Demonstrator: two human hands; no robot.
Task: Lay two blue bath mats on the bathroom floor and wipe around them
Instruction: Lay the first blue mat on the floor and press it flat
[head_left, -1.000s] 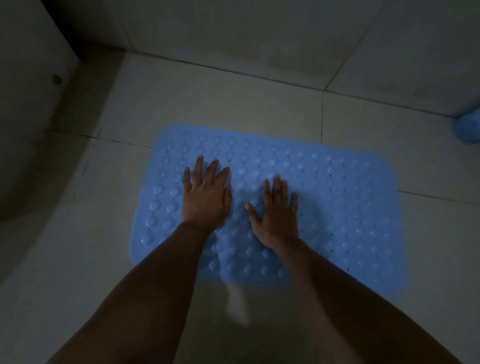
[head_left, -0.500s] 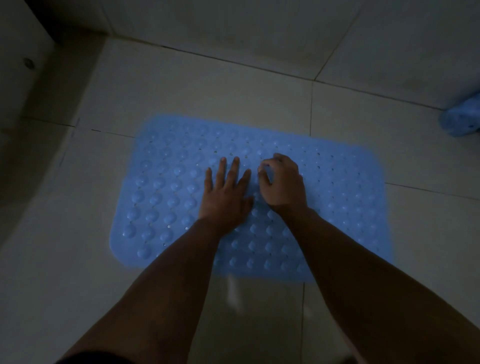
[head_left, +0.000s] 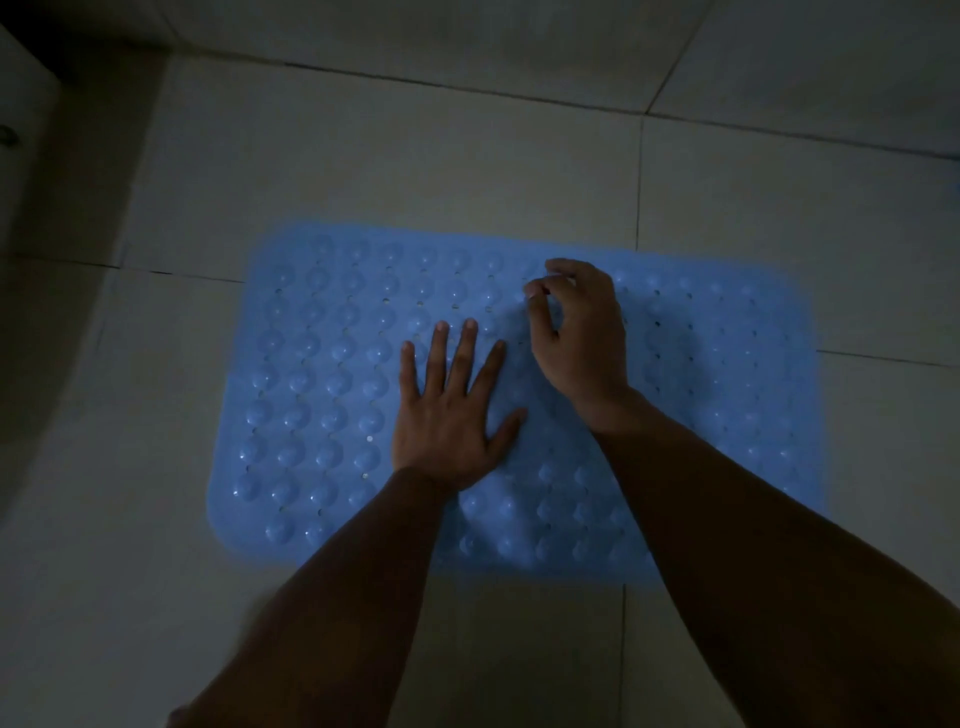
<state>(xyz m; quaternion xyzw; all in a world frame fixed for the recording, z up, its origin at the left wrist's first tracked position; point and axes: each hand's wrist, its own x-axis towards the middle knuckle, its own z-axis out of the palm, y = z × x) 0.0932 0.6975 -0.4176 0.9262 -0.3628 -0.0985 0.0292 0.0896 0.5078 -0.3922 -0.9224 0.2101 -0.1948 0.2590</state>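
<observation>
A blue bath mat (head_left: 727, 415) is seen lying flat on the tiled bathroom floor (head_left: 415, 171), with its long side running left to right across the middle of the view. Its surface is covered in rows of round bumps and small holes. The mat is crossed underneath by the grout lines of several pale tiles.

The left hand (head_left: 447, 415) is laid palm down on the middle of the mat, its fingers straight and spread, the thumb pointed out to the right; nothing is gripped by it. The right hand (head_left: 582, 338) is placed just beside it, further up the mat, with its fingers curled and the thumb and forefinger brought together at the tips. Something small on the mat's surface may be pinched between them, but in the dim light it cannot be told whether the grip is closed on the mat or on nothing at all. Both forearms are stretched in from the bottom edge of the view.

At the far left a dark wall corner (head_left: 31, 171) is visible, with a small round fitting (head_left: 6, 136) on it. The whole scene is dimly lit, and the floor's corners are lost in shadow
</observation>
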